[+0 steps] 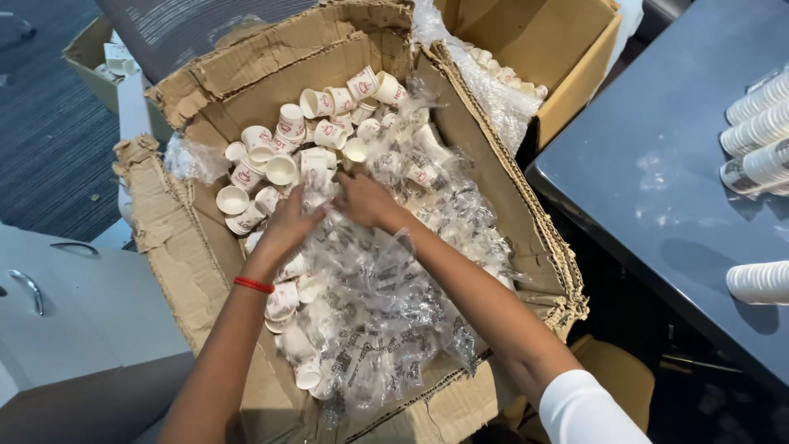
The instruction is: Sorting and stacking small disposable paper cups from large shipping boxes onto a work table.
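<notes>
Torn cardboard box point(197, 247), approx. two dozen loose paper cups point(279, 168) visible, others hidden under one clear plastic wrap point(386, 304) at box centre. Left hand point(289, 226) and right hand point(362, 200), both with grip closed on the wrap, meet mid-box, prob. to lift it. Four cup stacks point(760, 123) lie on dark bench point(657, 189), right.

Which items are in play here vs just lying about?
In play: left hand, right hand, clear plastic wrap, loose paper cups, torn cardboard box.
Lying about: stacked cups on dark table, second box, grey cabinet.
</notes>
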